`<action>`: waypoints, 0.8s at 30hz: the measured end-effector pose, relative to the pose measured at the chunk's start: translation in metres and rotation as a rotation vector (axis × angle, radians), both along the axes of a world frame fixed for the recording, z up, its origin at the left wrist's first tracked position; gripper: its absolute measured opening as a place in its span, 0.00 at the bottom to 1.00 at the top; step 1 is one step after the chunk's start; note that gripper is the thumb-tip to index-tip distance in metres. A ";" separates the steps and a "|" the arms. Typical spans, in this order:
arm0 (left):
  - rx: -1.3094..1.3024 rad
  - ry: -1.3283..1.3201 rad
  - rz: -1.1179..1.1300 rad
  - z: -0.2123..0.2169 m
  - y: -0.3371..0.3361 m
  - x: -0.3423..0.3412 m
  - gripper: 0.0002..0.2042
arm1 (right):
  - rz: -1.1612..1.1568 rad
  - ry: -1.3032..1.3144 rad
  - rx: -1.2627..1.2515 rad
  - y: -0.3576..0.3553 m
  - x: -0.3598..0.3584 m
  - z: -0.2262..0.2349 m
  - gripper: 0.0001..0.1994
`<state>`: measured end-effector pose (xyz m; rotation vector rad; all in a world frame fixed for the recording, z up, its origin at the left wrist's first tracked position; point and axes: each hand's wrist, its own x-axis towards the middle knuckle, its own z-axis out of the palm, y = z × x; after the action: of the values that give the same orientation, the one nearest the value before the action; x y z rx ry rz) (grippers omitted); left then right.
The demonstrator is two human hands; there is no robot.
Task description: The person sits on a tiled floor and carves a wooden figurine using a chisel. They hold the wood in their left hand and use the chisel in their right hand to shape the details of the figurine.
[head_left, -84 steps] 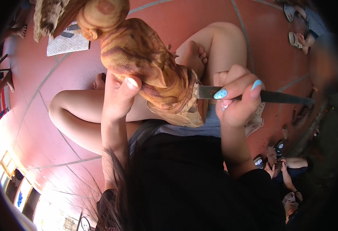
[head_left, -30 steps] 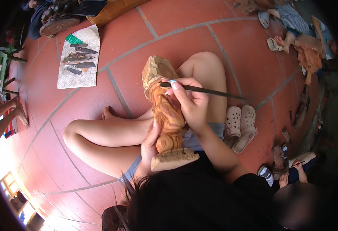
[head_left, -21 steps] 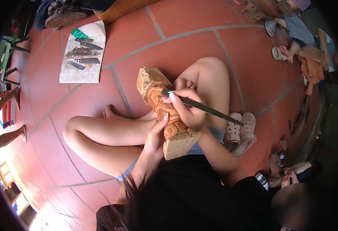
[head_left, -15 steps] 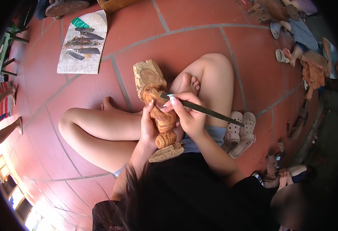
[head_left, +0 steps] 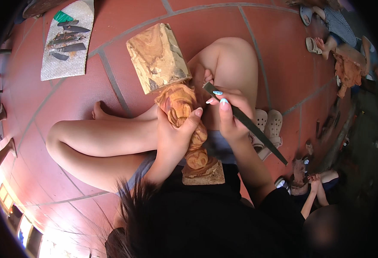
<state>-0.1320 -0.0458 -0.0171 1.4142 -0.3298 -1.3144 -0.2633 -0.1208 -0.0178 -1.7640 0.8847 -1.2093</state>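
My left hand [head_left: 175, 135] is wrapped round the middle of a carved wooden figure [head_left: 178, 103], its thumb across the front. The figure has reddish-brown grain, a thick, rough block top [head_left: 158, 58] and a small square base [head_left: 204, 173] close to my body. Fingers of my right hand [head_left: 231, 112] pinch a long, flat, dark metal chisel [head_left: 255, 131] near its upper end. The chisel's tip is just right of the carving, apart from it, and its shaft slants down to the right.
I sit cross-legged on red tiles. A pale woven mat [head_left: 64, 64] at the upper left carries several dark blades and a green scrap. Light clogs [head_left: 270, 129] stand by my right leg. Other people's legs and hands show at both sides, with a reddish wood piece [head_left: 348, 71] at right.
The carving has tilted and come higher in view, its block top looking larger. My left hand has shifted its grip. The chisel has come off the carving, to the right.
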 end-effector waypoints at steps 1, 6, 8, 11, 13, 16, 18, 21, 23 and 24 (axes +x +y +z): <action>0.028 0.025 0.001 0.003 -0.001 0.001 0.30 | -0.002 -0.004 -0.009 0.000 0.000 0.002 0.05; 0.029 0.121 0.021 0.006 -0.004 0.001 0.26 | 0.034 0.048 -0.188 -0.007 -0.002 -0.009 0.05; -0.006 0.120 -0.008 0.002 -0.004 0.001 0.25 | 0.024 0.031 -0.199 -0.008 -0.003 -0.011 0.05; -0.022 0.143 -0.011 0.003 -0.005 -0.002 0.26 | 0.040 0.037 -0.238 -0.012 -0.003 -0.008 0.05; -0.023 0.116 -0.031 0.003 -0.005 -0.004 0.26 | 0.068 0.065 -0.258 -0.012 -0.004 -0.005 0.04; -0.018 0.080 -0.063 0.006 -0.007 -0.005 0.26 | 0.024 0.064 -0.316 -0.013 -0.002 -0.010 0.05; 0.001 0.070 -0.089 0.007 -0.008 -0.002 0.26 | 0.034 0.132 -0.305 -0.011 -0.007 -0.007 0.05; 0.034 0.074 -0.121 0.008 -0.009 0.002 0.28 | 0.050 0.147 -0.277 -0.011 -0.013 -0.008 0.06; 0.051 0.068 -0.105 0.010 -0.008 0.002 0.29 | 0.068 0.133 -0.253 -0.010 -0.016 -0.008 0.06; 0.040 0.053 -0.106 0.009 -0.007 0.002 0.29 | 0.078 0.130 -0.242 -0.009 -0.019 -0.007 0.05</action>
<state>-0.1301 -0.0525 -0.0078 1.4085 -0.3487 -1.4497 -0.2825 -0.1298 -0.0251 -2.0712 0.7596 -1.2017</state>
